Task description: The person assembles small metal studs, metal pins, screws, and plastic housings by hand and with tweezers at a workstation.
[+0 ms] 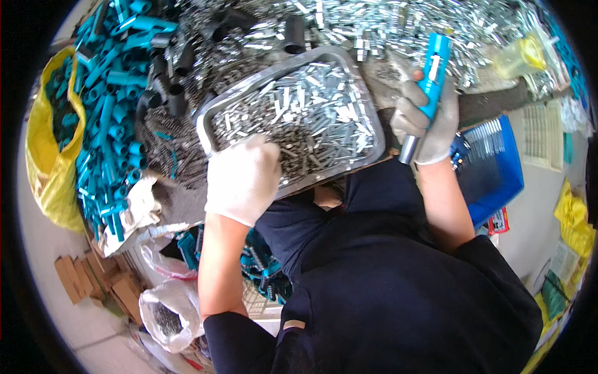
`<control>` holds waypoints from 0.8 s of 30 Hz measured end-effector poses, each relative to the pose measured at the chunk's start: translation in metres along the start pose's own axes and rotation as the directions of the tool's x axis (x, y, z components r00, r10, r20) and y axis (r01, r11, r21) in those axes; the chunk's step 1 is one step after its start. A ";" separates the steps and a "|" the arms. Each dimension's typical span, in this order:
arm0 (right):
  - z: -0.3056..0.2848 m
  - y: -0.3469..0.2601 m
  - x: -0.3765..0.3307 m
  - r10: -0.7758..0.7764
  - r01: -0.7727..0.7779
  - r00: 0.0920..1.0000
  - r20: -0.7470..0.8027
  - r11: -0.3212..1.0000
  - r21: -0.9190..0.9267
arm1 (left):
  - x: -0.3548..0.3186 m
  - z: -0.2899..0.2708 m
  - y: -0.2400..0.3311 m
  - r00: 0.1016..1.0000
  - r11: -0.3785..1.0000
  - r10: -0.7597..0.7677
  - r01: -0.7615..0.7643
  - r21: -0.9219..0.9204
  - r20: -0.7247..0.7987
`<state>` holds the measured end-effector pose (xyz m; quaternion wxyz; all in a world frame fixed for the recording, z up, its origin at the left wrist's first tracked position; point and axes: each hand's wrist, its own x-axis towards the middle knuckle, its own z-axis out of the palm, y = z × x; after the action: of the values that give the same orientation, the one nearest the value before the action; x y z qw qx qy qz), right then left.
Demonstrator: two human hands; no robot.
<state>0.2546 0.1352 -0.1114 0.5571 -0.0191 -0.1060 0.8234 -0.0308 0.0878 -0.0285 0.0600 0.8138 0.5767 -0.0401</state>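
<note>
My right hand (443, 121), in a whitish glove with bare fingertips, wraps round a teal plastic handle (438, 53) with a metal tube at its lower end and a slot in its side. It is held upright beside the tray's right edge. My left hand (245, 177), in a white glove, is at the near left of a metal tray (372, 134). Its fingers are curled down at the small metal pieces (299, 138) in the tray; what they pinch, if anything, is hidden. Some pieces are thin flat strips, others short and dark like pins or springs.
Teal plastic handles (106, 124) are heaped at the left beside a yellow sack (47, 193). Springs (177, 140) and black tubes (294, 34) lie nearer the tray. Metal parts (398, 19) cover the far side. A blue bin (514, 168) stands right, a white bag (180, 340) lower left.
</note>
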 end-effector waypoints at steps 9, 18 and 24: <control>0.008 0.005 -0.001 -0.071 0.032 0.986 -0.149 0.969 -0.246 | 0.002 -0.001 0.000 0.999 0.995 -0.041 0.043 -0.093 0.026; 0.013 0.005 -0.005 -0.075 0.046 0.990 -0.117 0.972 -0.232 | -0.001 -0.002 0.003 0.994 0.988 -0.110 0.112 -0.110 0.019; 0.012 0.004 -0.005 -0.059 0.022 0.986 -0.154 0.973 -0.231 | 0.005 -0.046 0.009 0.993 0.993 -0.099 0.094 -0.074 -0.067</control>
<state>0.2514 0.1270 -0.1007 0.5747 -0.1467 -0.1555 0.7900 -0.0210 0.0959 0.0169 0.0663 0.7833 0.6180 0.0064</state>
